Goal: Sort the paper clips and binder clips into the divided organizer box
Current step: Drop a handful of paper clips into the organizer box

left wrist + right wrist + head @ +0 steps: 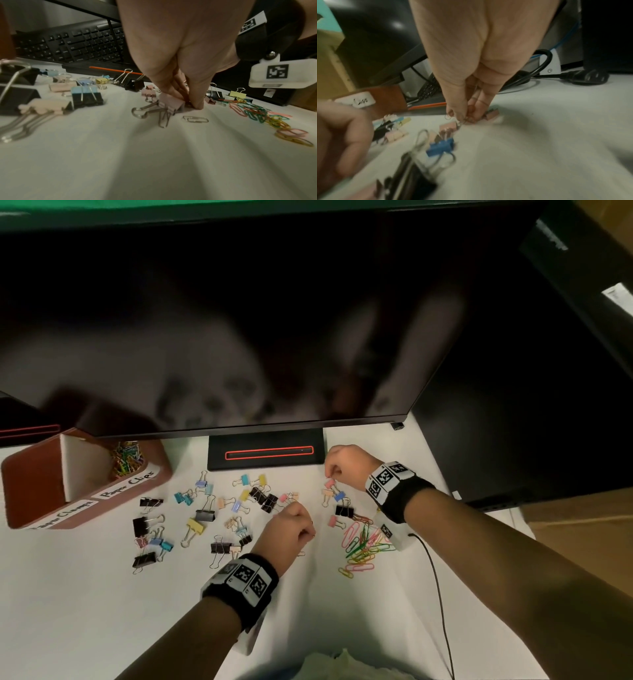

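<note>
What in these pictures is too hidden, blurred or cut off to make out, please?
- Head view: the left compartment of the organizer box is hidden by its divider.
- Right wrist view: what the right hand holds at its fingertips is motion-blurred.
- Left wrist view: the left hand covers its own grip on the pink binder clip.

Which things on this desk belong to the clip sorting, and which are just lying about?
Job: organizer box, binder clips, loose paper clips, left hand, right hand.
Lying about: monitor, keyboard, black cable.
</note>
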The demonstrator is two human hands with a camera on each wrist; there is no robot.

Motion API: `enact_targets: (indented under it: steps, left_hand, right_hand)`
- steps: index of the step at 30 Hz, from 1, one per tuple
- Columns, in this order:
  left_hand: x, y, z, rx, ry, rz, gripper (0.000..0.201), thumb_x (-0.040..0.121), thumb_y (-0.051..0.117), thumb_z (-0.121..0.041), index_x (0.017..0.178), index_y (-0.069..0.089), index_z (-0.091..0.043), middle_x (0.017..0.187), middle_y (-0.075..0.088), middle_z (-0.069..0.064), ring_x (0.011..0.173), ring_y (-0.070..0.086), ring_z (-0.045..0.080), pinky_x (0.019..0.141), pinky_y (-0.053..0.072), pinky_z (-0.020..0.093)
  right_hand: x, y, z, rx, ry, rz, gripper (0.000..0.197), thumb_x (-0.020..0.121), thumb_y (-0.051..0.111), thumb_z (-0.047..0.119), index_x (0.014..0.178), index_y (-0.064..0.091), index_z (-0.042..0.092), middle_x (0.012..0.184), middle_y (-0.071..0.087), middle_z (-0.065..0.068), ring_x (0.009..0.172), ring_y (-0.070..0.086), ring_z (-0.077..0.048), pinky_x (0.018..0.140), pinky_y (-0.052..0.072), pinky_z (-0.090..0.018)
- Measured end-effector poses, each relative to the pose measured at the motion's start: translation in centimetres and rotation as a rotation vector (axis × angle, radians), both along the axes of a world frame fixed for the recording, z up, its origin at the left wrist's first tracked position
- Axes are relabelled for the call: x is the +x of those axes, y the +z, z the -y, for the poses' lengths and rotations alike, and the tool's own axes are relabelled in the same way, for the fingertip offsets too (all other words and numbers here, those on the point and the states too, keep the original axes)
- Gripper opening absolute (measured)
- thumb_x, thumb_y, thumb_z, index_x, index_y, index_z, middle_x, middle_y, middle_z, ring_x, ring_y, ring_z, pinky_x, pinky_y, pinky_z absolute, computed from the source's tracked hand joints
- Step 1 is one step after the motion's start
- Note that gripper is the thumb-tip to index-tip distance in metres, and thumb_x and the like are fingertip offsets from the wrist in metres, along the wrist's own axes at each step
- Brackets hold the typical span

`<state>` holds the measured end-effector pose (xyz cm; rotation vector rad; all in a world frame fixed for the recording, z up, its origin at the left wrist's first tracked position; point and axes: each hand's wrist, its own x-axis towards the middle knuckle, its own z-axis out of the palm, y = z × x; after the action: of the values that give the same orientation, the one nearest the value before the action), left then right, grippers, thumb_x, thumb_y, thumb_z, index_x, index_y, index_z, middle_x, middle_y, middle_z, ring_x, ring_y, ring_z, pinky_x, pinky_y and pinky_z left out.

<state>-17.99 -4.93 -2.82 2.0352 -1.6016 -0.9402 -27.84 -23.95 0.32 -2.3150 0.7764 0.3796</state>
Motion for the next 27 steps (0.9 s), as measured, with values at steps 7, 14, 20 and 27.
enact_targets:
  steps: [7, 14, 20, 27]
  left_hand:
    - [0.1, 0.1, 0.5, -0.008, 0.025, -0.034, 0.009, 0.082, 0.060, -0.002, 0.084, 0.066, -0.008, 0.086, 0.060, 0.000, 0.073, 0.053, 0.008, 0.071, 0.046, 0.017]
    - [0.1, 0.3, 1.0, 0.086, 0.030, -0.025, 0.017, 0.086, 0.056, -0.004, 0.102, 0.058, -0.009, 0.091, 0.064, 0.004, 0.083, 0.057, 0.012, 0.078, 0.048, 0.021]
    - [-0.1, 0.1, 1.2, 0.100, -0.102, 0.103, 0.013, 0.089, 0.052, -0.006, 0.094, 0.064, -0.007, 0.092, 0.048, 0.001, 0.084, 0.051, 0.016, 0.078, 0.044, 0.024]
    - [-0.2, 0.3, 1.3, 0.169, -0.200, 0.207, 0.015, 0.093, 0.045, -0.012, 0.101, 0.058, -0.009, 0.099, 0.055, 0.007, 0.093, 0.053, 0.022, 0.081, 0.046, 0.030]
  right_hand:
    - [-1.0, -0.3, 0.3, -0.087, 0.060, -0.089, 0.022, 0.088, 0.052, 0.001, 0.101, 0.067, 0.012, 0.106, 0.062, -0.006, 0.097, 0.058, -0.023, 0.086, 0.050, -0.027]
    - [-2.2, -0.7, -0.6, -0.141, 0.046, -0.206, 0.028, 0.092, 0.046, 0.003, 0.113, 0.061, 0.013, 0.114, 0.060, -0.009, 0.104, 0.057, -0.025, 0.086, 0.049, -0.029]
    - [-2.9, -0.7, -1.3, -0.121, 0.010, -0.251, 0.028, 0.093, 0.048, 0.005, 0.117, 0.062, 0.008, 0.125, 0.054, -0.012, 0.112, 0.056, -0.028, 0.092, 0.046, -0.029]
    - [-4.6, 0.1, -2.0, -0.103, -0.046, -0.177, 0.027, 0.092, 0.048, 0.007, 0.113, 0.063, 0.013, 0.120, 0.060, -0.009, 0.108, 0.058, -0.026, 0.092, 0.050, -0.033]
